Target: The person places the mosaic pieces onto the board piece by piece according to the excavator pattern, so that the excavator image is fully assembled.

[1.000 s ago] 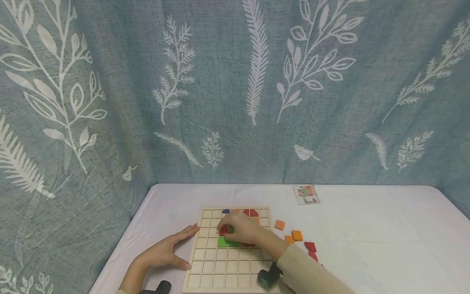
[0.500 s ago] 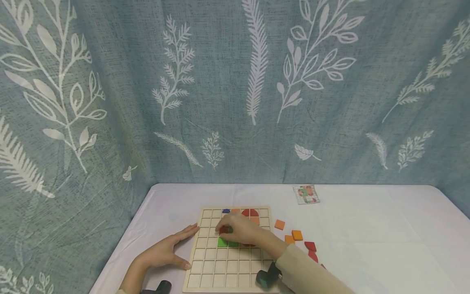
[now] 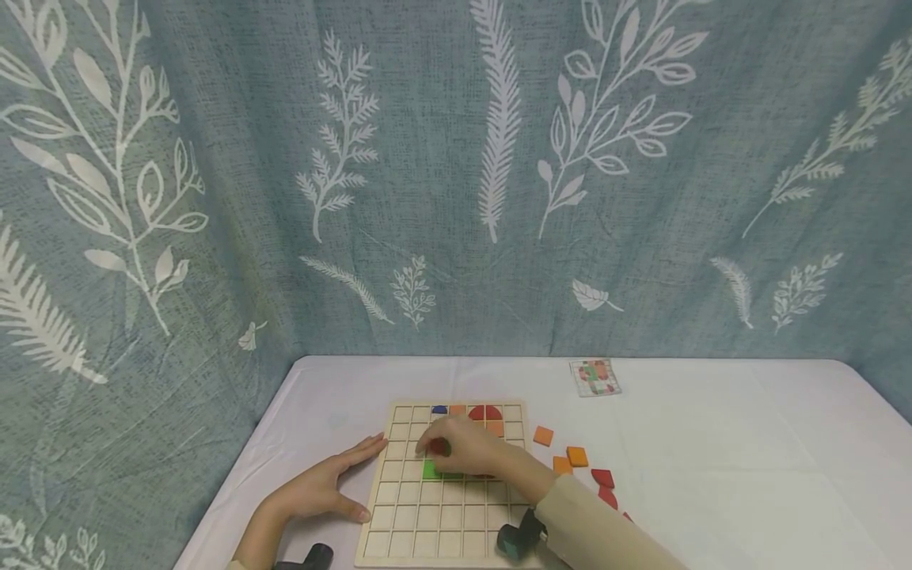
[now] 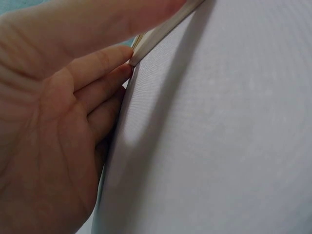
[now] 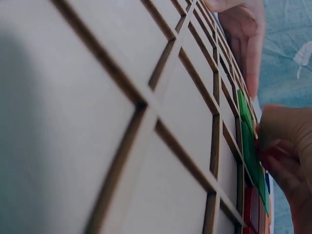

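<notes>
A wooden grid board point(image 3: 427, 518) lies on the white table. Along its left edge rests my left hand point(image 3: 313, 491), fingers extended and thumb spread; in the left wrist view that hand point(image 4: 53, 126) touches the board's side. My right hand point(image 3: 470, 447) is over the board's upper middle, thumb and fingers curled round a red piece point(image 3: 438, 447), which sits among the cells. Just below it is a green square point(image 3: 431, 470). The right wrist view shows the right fingertips low at the grid, beside green pieces point(image 5: 249, 151); how far the red piece is seated cannot be told.
Red pieces point(image 3: 485, 412), an orange square point(image 3: 495, 428) and a blue piece point(image 3: 439, 409) sit in the board's upper part. Loose orange squares point(image 3: 577, 456) and red pieces point(image 3: 602, 477) lie to its right. A patterned card point(image 3: 594, 378) lies at the back.
My right hand has shifted very slightly left over the red piece, covering more of the green pieces. The left hand stays where it was.
</notes>
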Demonstrator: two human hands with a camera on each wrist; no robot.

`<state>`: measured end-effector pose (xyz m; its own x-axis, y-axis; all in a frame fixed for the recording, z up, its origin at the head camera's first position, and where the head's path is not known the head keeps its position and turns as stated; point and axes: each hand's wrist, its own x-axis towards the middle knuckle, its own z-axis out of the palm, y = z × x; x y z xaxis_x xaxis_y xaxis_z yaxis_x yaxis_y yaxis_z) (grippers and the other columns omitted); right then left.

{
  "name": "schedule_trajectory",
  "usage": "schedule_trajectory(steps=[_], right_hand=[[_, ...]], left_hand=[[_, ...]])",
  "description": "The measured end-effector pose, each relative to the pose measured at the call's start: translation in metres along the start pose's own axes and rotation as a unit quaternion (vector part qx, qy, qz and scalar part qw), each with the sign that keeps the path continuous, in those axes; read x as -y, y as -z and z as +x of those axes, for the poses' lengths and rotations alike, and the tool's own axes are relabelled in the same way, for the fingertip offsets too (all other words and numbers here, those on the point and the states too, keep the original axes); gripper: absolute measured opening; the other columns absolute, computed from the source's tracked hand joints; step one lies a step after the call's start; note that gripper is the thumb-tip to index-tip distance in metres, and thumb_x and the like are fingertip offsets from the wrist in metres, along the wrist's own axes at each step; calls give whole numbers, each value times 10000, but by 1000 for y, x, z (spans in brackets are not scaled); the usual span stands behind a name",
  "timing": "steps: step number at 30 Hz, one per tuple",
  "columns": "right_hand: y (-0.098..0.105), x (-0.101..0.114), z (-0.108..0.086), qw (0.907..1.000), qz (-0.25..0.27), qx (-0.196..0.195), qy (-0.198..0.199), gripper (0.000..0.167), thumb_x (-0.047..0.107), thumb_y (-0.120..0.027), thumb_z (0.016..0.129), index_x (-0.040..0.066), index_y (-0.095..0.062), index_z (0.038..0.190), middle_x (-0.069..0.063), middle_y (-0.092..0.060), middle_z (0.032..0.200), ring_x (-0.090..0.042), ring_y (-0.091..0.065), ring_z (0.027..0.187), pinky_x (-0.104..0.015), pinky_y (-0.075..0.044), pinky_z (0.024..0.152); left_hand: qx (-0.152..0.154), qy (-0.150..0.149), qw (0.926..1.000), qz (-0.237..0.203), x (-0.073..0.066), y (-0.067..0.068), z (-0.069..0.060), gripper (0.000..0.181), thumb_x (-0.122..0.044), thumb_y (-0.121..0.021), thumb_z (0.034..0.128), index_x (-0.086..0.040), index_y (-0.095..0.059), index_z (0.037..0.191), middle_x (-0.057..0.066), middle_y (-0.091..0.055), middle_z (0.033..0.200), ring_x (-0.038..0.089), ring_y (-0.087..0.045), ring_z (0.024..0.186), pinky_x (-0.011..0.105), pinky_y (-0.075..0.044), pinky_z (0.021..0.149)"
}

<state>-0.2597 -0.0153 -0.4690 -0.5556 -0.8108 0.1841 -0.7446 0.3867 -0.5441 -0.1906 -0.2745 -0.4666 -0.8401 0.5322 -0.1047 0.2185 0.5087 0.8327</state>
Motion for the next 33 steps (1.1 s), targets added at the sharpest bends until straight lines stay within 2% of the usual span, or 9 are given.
schedule_trajectory(steps=[2, 4, 9, 12, 16, 22, 33], right_hand=[[1, -1, -1, 10000, -5, 37, 66, 288, 3, -646, 750, 113, -702, 1010, 51, -658, 905, -17, -507, 749, -102, -415, 675], [1, -1, -3, 10000, -21, -36, 70, 308, 9, -645, 752, 110, -695, 1039, 45, -667, 957, -27, -553, 822, -123, -436, 725], [2, 2, -9, 9979, -205, -518, -340, 276, 87, -678, 772, 97, -686, 1047, 26, -682, 1026, -79, -609, 966, -199, -469, 816], [1, 4, -11, 9961, -305, -637, -534, 225, 98, -688, 785, 101, -699, 1009, 30, -691, 992, -74, -614, 939, -194, -472, 801], [0, 5, -9, 9965, -311, -571, -518, 160, 115, -685, 821, 117, -710, 979, 44, -693, 953, -35, -612, 905, -159, -464, 783], [-2, 5, -8, 9963, -245, -598, -559, 123, 126, -694, 818, 122, -707, 940, 59, -684, 882, 2, -595, 819, -141, -460, 727], [-2, 8, -9, 9955, -438, -657, -522, 148, 103, -685, 820, 96, -706, 967, 13, -690, 942, -88, -627, 894, -181, -480, 755]], left_hand=[[9, -10, 10000, 4, 0, 0, 0, 973, -246, -814, 626, -18, -313, 1428, 238, -174, 1498, 490, -81, 1350, 686, -80, 995], [17, -7, 10000, -9, 0, 0, 0, 970, -242, -815, 628, -16, -314, 1428, 240, -172, 1497, 491, -80, 1350, 687, -81, 994], [21, 41, 10000, -16, 0, 0, 1, 970, -242, -815, 627, -19, -316, 1428, 237, -169, 1500, 488, -81, 1352, 686, -82, 996], [-2, 89, 10000, 10, 0, 0, 1, 976, -251, -817, 619, -23, -320, 1427, 236, -174, 1499, 486, -86, 1354, 682, -83, 999], [-35, 109, 9999, 37, 1, -1, 1, 983, -259, -820, 611, -27, -324, 1426, 237, -181, 1497, 484, -92, 1354, 678, -86, 1003], [-32, 69, 10000, 36, 2, -1, 1, 979, -262, -819, 615, -31, -325, 1428, 230, -182, 1499, 481, -91, 1355, 678, -88, 1003], [-22, 47, 10000, -18, 1, -2, 0, 974, -246, -819, 619, -16, -321, 1424, 238, -172, 1498, 487, -83, 1353, 678, -78, 1003]])
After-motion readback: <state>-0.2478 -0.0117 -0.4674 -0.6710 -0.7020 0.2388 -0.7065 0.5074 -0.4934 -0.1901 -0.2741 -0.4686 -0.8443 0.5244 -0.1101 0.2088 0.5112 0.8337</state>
